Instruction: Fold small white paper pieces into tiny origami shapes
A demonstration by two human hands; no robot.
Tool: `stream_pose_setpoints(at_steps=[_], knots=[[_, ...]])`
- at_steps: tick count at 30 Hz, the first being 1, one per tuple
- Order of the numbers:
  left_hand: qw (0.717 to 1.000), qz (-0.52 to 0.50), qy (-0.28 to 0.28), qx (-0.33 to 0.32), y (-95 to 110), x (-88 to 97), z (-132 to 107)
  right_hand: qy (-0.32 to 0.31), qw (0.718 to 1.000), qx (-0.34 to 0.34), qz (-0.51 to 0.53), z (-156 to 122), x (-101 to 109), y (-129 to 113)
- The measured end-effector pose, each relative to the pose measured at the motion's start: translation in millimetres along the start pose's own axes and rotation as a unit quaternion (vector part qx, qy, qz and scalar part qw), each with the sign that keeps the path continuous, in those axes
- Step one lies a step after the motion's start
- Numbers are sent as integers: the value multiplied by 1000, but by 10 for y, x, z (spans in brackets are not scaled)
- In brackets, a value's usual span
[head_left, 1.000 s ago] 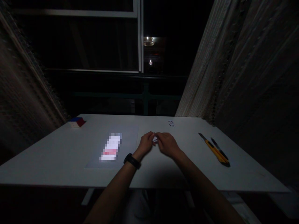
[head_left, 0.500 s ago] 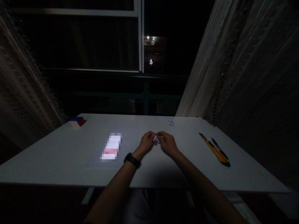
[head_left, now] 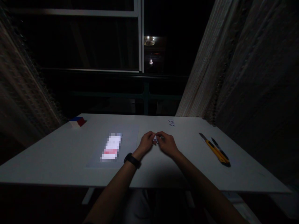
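Over the middle of the white table, my left hand [head_left: 147, 142] and my right hand [head_left: 167, 142] meet, fingertips pinched close together. Between them is a small white piece of paper [head_left: 155, 137], mostly covered by the fingers. A dark mark shows on it, too small to read. Both hands grip this piece. Beyond my right hand lie small paper pieces with dark marks [head_left: 171, 123]. A dark watch [head_left: 132, 160] is on my left wrist.
On the white table [head_left: 70, 155], a glowing pixelated screen [head_left: 111, 147] rests on a pale sheet [head_left: 93, 163]. A coloured cube [head_left: 77, 121] sits far left. A yellow utility knife [head_left: 216, 151] and a dark pen [head_left: 219, 148] lie right. Curtains [head_left: 201, 62] hang behind.
My fingers have shifted very slightly around the small piece of paper. The other things on the table stay where they were.
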State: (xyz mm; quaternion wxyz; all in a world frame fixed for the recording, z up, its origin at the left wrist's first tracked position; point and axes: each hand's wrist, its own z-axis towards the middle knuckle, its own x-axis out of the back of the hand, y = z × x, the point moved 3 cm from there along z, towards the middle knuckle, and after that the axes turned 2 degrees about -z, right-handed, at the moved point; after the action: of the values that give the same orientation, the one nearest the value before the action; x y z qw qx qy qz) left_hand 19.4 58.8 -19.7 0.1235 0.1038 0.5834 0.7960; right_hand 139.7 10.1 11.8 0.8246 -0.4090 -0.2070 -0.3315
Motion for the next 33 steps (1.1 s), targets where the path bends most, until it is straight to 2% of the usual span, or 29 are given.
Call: stream_pose_setpoints(at_steps=[9,20,33], knots=[[999,-37,-2,13,5,-29,-7,-1,1000,9,-29,2,-6,31],[983,-148,-24,103,-23,-40,-42,8,995,53,-80,-19,27,-6],[990,-117,-14,80,3,-43,-42,-10,999,9,-31,-13,30,-6]])
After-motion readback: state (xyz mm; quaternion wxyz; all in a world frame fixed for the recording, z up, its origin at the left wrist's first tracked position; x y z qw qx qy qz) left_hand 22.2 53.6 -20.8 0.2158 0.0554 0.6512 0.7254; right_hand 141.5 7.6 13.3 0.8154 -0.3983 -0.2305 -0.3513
